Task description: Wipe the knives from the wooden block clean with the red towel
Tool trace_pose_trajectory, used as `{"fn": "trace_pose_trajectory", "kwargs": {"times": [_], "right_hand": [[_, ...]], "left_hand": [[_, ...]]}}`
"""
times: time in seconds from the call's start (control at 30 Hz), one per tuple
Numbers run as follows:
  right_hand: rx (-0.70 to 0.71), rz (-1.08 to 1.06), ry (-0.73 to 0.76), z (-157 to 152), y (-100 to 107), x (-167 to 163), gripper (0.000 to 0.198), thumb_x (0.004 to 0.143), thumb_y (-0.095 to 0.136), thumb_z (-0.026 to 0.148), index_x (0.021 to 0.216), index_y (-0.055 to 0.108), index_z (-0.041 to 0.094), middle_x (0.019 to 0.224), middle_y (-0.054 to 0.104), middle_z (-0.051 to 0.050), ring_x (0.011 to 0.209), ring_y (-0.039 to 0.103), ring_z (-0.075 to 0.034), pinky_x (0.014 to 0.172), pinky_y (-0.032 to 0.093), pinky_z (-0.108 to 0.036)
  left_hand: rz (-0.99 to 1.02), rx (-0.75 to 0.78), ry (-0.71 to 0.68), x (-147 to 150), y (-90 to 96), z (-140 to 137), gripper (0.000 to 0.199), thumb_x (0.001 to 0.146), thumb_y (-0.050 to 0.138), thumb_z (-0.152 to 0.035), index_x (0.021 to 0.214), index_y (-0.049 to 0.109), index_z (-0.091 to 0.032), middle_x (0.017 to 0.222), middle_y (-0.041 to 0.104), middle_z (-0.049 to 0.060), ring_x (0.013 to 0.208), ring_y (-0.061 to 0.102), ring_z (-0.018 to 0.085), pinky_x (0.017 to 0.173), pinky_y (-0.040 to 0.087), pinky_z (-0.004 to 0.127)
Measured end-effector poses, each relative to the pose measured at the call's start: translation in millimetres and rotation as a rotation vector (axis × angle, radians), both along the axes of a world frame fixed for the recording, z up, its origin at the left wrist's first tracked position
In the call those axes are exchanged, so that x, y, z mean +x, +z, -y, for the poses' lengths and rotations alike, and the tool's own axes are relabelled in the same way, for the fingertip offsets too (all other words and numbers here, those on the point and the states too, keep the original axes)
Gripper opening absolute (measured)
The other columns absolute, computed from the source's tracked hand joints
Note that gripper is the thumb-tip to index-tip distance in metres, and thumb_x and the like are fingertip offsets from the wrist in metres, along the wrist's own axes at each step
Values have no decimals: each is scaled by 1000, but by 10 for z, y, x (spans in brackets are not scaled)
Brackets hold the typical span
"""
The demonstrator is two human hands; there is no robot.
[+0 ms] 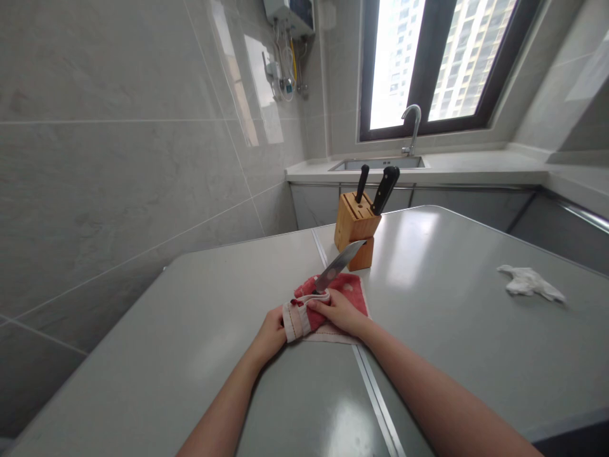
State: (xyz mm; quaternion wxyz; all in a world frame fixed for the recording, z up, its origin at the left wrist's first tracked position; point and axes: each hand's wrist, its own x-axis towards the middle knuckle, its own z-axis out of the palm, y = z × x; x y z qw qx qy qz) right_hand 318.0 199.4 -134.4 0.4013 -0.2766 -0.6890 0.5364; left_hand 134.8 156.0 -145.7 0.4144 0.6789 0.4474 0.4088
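Note:
A kitchen knife (339, 266) is tilted with its blade pointing up and away to the right. My left hand (272, 333) is closed around its handle end, which a red and white towel (354, 289) mostly covers. Only a bit of dark handle shows by the left fingers. My right hand (341, 311) pinches a fold of the towel against the knife near the base of the blade. The rest of the towel lies spread on the table under both hands. Just beyond the blade tip stands a wooden knife block (358, 222) with black-handled knives in it.
The grey folding table (228, 292) has a metal seam (373, 387) running through it. A crumpled white cloth (528, 281) lies on its right side. Behind are a counter with a sink (342, 166), a faucet (415, 127) and a window. A tiled wall rises at left.

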Motion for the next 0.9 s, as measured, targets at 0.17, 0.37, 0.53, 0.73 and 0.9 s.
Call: {"fn": "trace_pose_trajectory", "kwargs": {"times": [0.17,0.37,0.53,0.73,0.9], "right_hand": [[0,11,-4,3,-1,0,31,77,58,42,95,65,17,94,69,-4,91,61,-22,82,45,-35],[15,7,-12,12,20,2,31,76,59,42,95,65,18,96,68,-4,92,60,-22,85,44,-36],[19,19,-32,26,29,0,31,76,58,43,95,65,18,94,68,-3,92,60,-22,86,44,-37],[-30,38,-83,9,-22,11,33,72,62,44,92,65,17,93,69,-5,93,60,-24,87,43,-39],[-56,-57,-105,9,-9,-4,35,71,65,40,98,63,18,101,67,-5,98,58,-23,90,42,-39]], "left_hand": [[6,-1,-7,4,11,11,30,73,58,-16,102,64,-12,93,68,5,82,60,19,76,46,28],[-13,-13,-21,-4,-1,2,30,72,58,-15,102,63,-11,92,68,6,79,59,19,75,47,28],[-43,16,6,-6,5,1,30,73,54,-17,102,63,-12,92,67,5,82,58,20,78,45,28],[-87,56,96,-52,-11,-28,22,75,50,-19,89,65,-11,83,67,5,74,57,18,70,45,26],[-95,101,119,-60,28,-30,28,80,46,-23,96,65,-12,91,68,6,79,57,20,75,44,28]]}}
